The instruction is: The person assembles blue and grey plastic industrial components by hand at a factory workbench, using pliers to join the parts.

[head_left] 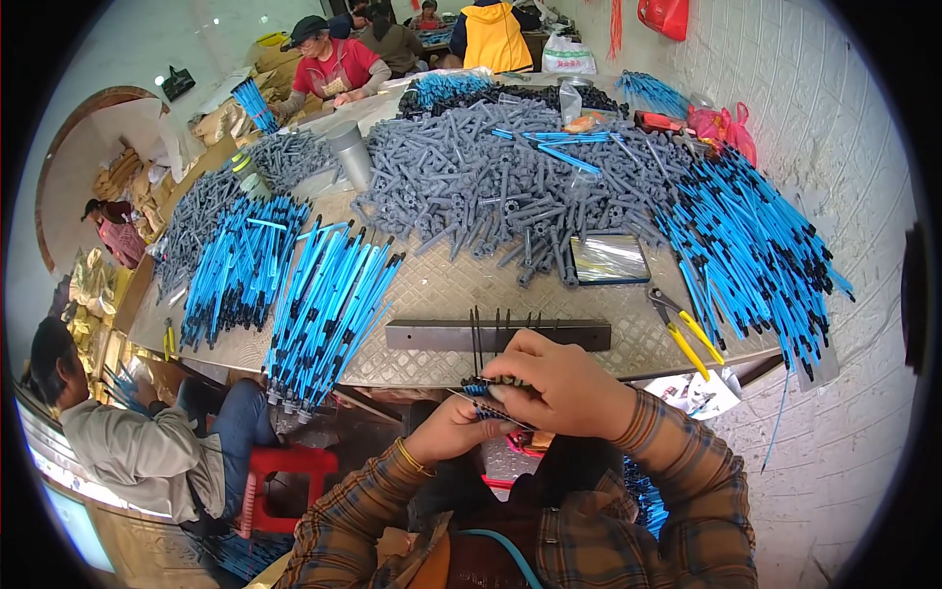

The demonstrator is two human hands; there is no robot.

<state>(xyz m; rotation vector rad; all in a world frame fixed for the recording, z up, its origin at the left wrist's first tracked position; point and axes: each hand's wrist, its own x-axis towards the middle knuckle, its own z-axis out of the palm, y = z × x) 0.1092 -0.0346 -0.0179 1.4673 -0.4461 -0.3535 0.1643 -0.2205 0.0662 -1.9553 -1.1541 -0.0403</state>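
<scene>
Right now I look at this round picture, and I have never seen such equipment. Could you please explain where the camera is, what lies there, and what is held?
You see no machine, only a person's bare hands: the left hand and the right hand. The camera is worn on this person's head and looks down; its very wide lens bends straight edges and makes the picture round.

The hands meet at the near edge of a table. Both pinch small dark pieces, too small and covered to name exactly. Just beyond lies a dark bar. Farther back is a big grey heap of parts, with blue sticks on both sides, and yellow-handled pliers at the right. A co-worker sits at the left.
</scene>
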